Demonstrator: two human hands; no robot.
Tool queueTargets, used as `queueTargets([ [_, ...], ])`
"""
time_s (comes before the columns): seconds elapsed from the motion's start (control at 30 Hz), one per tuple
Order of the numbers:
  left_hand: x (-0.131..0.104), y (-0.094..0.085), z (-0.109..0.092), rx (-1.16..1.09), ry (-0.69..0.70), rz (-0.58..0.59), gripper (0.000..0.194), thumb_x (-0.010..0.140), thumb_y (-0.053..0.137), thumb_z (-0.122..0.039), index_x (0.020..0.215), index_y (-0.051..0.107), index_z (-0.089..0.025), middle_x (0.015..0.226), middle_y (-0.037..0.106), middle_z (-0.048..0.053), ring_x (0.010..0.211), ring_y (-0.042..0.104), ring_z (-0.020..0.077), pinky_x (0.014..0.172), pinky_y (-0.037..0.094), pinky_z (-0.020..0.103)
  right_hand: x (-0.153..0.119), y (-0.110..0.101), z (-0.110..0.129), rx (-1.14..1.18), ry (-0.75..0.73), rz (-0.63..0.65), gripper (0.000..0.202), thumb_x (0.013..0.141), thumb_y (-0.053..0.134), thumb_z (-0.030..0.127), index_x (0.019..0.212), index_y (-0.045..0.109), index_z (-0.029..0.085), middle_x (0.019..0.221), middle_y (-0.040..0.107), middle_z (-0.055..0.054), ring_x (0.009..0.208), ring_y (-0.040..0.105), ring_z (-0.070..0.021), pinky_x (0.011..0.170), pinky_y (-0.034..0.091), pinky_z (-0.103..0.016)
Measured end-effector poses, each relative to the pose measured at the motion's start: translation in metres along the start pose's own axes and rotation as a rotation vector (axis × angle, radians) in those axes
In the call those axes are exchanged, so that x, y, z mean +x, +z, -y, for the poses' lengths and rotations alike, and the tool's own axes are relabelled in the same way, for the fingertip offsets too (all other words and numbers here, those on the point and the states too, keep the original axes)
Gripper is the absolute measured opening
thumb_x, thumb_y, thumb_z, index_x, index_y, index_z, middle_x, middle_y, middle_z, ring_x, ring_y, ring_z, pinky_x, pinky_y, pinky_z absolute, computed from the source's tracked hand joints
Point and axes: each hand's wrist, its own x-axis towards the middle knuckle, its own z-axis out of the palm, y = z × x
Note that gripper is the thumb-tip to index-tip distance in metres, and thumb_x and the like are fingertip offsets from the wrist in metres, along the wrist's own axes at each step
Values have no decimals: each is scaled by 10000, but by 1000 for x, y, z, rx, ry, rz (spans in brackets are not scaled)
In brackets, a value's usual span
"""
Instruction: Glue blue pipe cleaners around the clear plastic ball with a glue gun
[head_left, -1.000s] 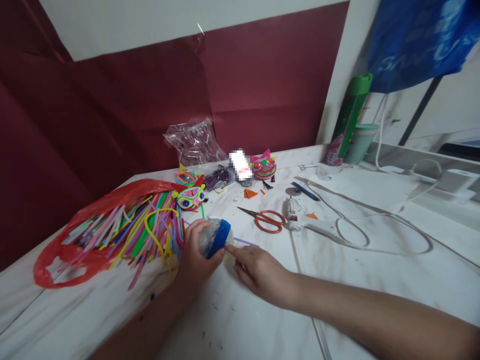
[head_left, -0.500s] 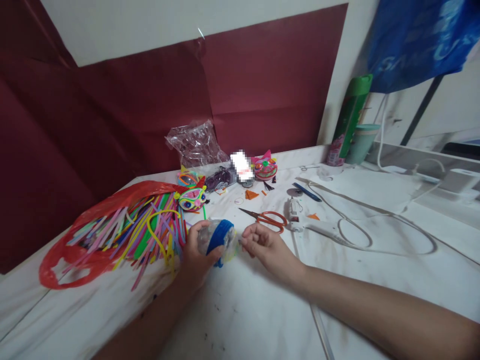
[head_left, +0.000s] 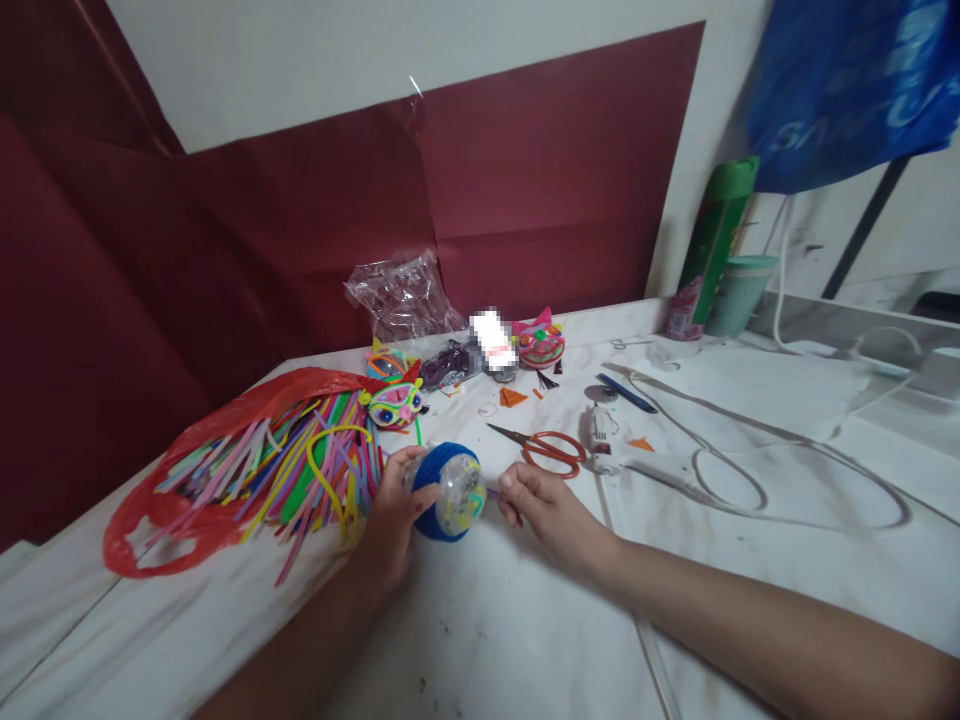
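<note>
My left hand (head_left: 397, 505) is closed around a clear plastic ball (head_left: 460, 490) with blue fuzzy wire wrapped about it. The clear end of the ball faces right and shows yellow and green bits. Just right of the ball, my right hand (head_left: 529, 495) is closed in a pinch. A thin purplish tip sticks out of its fingers toward the ball; the rest is hidden by the fingers. Beyond the right hand lie orange-handled scissors (head_left: 551, 452), blades pointing left. A white hot glue gun (head_left: 604, 445) rests right of them.
At left, a red plastic bag (head_left: 202, 420) holds colourful fuzzy wires (head_left: 292, 470). Decorated animal heads, one yellow-trimmed (head_left: 396, 403) and one pink (head_left: 541, 342), stand behind. Farther back are a clear bag (head_left: 405, 295), a blue pen-like tool (head_left: 628, 393), a green can (head_left: 716, 245) and a teal cup (head_left: 739, 295).
My left hand has turned the ball so its clear end shows more toward me. The right hand remains pinched close beside it. The whole view has shifted slightly.
</note>
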Motion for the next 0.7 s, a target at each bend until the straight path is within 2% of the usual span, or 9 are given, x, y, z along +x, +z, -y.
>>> queueTargets([
  [0.07,-1,1,-3,6,-12,-4,470,600,663,-262,1040,509,-200,889,610,6,770,593,177,666,475,288,0,0,-3,-31,-1,1,570,770,454,756,634,453,202,563,468,35,532,399,-108,527,350,-243],
  [0.23,1,-1,-1,-17,-15,-2,459,627,656,-293,1047,494,-202,909,606,15,772,596,180,658,476,299,-2,1,-3,-24,18,-19,498,719,587,689,724,473,204,558,410,67,494,344,-94,461,287,-221],
  [0.33,0,-4,6,122,56,-8,460,634,660,-279,1060,500,-212,944,601,31,838,600,215,722,490,360,-4,0,2,-35,58,-19,447,741,592,639,759,513,200,511,369,82,454,316,-93,431,255,-219],
  [0.43,-8,-5,12,368,258,-14,529,602,675,-193,1100,498,-229,1090,572,74,1005,571,268,885,457,462,-2,-9,5,-90,-3,-110,427,697,658,600,797,571,195,562,446,54,509,412,-112,478,345,-228],
  [0.5,-15,-3,12,467,505,18,571,594,666,-145,1123,472,-235,1233,502,106,1167,493,300,1002,384,508,3,-19,4,-140,-47,-180,422,687,671,590,818,600,195,637,532,17,594,494,-143,558,420,-256],
  [0.57,-23,-1,8,566,705,59,653,576,681,-145,1170,429,-242,1291,438,123,1233,439,323,1035,361,528,11,-30,3,-199,-36,-231,399,728,631,588,731,606,190,662,570,-14,646,531,-167,619,454,-284],
  [0.7,-35,1,0,668,951,142,708,575,680,-183,1213,383,-265,1277,421,129,1236,435,346,1019,392,532,29,-39,4,-211,22,-290,357,682,678,543,679,564,205,627,568,-12,577,513,-164,530,426,-279],
])
